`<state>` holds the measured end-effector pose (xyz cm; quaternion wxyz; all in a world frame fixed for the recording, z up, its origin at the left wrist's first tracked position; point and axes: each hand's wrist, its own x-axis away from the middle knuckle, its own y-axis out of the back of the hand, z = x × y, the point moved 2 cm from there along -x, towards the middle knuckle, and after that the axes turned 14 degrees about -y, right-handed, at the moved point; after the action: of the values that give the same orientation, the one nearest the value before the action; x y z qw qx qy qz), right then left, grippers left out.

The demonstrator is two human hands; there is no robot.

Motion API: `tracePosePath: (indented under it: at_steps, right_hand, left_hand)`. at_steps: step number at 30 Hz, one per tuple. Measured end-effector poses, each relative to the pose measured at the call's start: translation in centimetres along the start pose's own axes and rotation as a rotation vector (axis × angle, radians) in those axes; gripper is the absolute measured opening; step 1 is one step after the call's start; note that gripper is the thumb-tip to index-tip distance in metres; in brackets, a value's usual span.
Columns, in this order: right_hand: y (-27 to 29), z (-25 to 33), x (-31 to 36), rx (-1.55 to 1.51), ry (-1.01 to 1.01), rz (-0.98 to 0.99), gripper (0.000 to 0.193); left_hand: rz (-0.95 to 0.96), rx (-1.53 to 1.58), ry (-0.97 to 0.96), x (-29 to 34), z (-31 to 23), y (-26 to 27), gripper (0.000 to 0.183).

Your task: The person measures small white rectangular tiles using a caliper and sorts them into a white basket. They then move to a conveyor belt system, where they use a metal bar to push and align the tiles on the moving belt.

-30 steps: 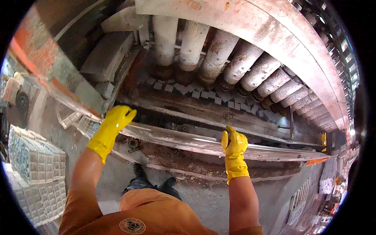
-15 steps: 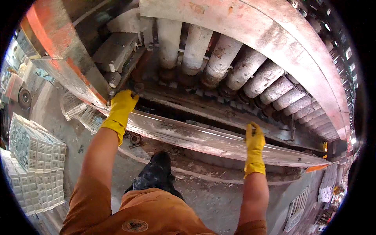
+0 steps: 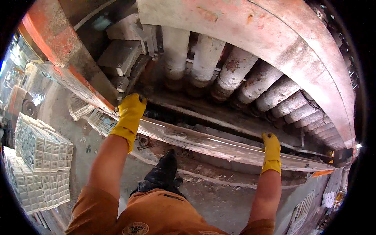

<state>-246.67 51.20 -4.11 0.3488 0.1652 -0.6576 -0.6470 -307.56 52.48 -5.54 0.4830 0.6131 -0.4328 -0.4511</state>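
My left hand [image 3: 131, 112], in a yellow rubber glove, is closed over the upper edge of a long metal panel [image 3: 203, 143] near its left end. Further right, my right hand [image 3: 271, 151], gloved the same way, curls its fingers on that same edge. The panel runs across in front of me, its face scuffed and whitish. Behind it lies a narrow dark gap, then a dirty metal ledge [image 3: 219, 122]. What the fingertips press on inside the gap is hidden by the gloves.
Several thick, crusted pale cylinders [image 3: 235, 70] stand in a row behind the ledge, under a broad curved beam [image 3: 250, 23]. An orange-edged post [image 3: 58, 43] rises at left. White plastic crates [image 3: 43, 156] are stacked at lower left. Bolted metal blocks [image 3: 119, 56] sit near the post.
The whole view has shifted, so the machine sits slightly further right and lower. Both hands remain along the panel, with the right hand's fingers now lower against its edge.
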Motion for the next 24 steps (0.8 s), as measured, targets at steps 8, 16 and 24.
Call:
tracePosePath:
  at_steps: [8, 16, 24]
  right_hand:
    - [0.4, 0.2, 1.3, -0.079, -0.113, 0.061, 0.079]
    - [-0.8, -2.8, 4.0, -0.025, -0.044, -0.001, 0.079]
    - [-1.8, -5.2, 7.4, -0.165, -0.079, 0.071, 0.074]
  left_hand:
    - [-0.004, 0.023, -0.012, -0.2, 0.1, -0.3, 0.04]
    - [-0.031, 0.041, -0.055, 3.4, 1.6, -0.3, 0.042]
    - [-0.016, 0.075, -0.082, 6.0, 3.2, -0.4, 0.043]
